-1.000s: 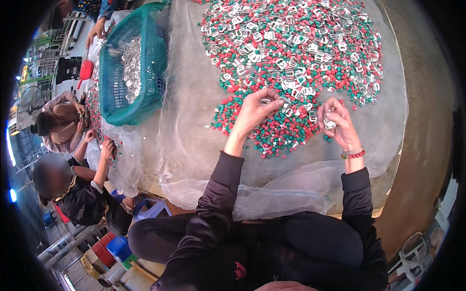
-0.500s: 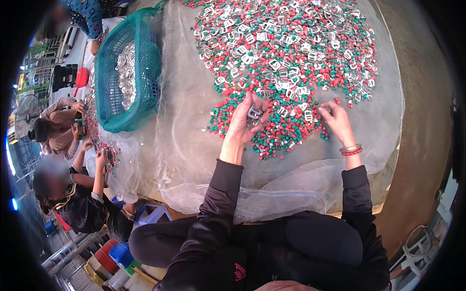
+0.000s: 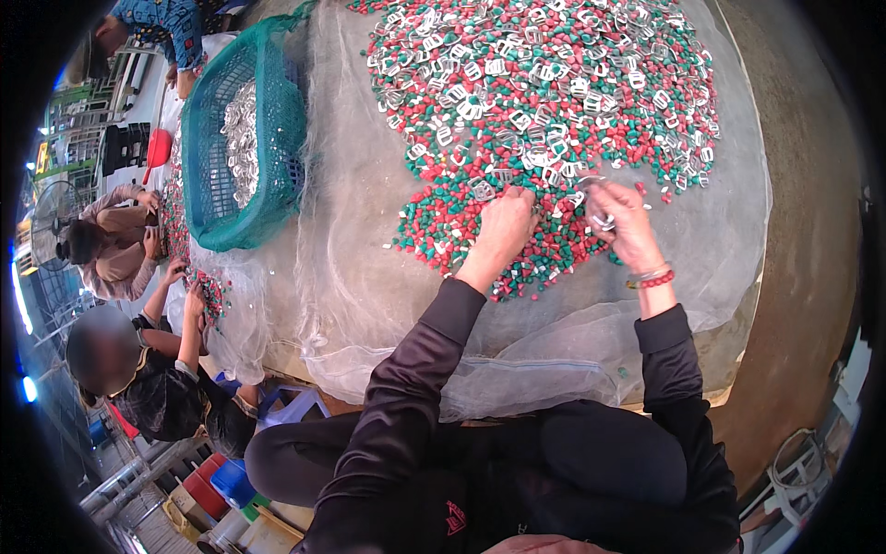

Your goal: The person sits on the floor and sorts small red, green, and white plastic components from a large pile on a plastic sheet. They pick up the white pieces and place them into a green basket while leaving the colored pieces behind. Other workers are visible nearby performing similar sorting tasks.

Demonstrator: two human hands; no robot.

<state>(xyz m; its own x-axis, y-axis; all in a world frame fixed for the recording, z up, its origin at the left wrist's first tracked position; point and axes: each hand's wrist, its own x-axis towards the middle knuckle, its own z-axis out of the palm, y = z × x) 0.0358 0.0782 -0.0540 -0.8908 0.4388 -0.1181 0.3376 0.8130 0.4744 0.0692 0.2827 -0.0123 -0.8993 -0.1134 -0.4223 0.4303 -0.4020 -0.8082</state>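
Observation:
A wide heap of red and green pebble-like pieces (image 3: 544, 74), mixed with silvery metal buckles (image 3: 496, 67), lies in front of me. My left hand (image 3: 506, 231) is turned back-up over the near part of the heap, its fingers curled down. Whatever it holds is hidden beneath it. One loose buckle (image 3: 482, 190) lies just left of its fingers. To the right, my right hand (image 3: 626, 222) is closed on metal buckles, slightly blurred; one buckle (image 3: 604, 222) shows under its fingers.
Left of the heap stands a teal plastic basket (image 3: 194, 175) lined with netting, with metal buckles (image 3: 242, 143) inside. Pale mesh sheeting (image 3: 369, 277) covers the work surface. Several co-workers sit along the left, one person (image 3: 175, 388) near a smaller strip of pieces (image 3: 214, 295). A red scoop (image 3: 158, 148) lies beyond.
My left hand has turned from palm-up, showing buckles, to back-up and moved right over the pieces. My right hand has moved slightly left and now has buckles in its fingers.

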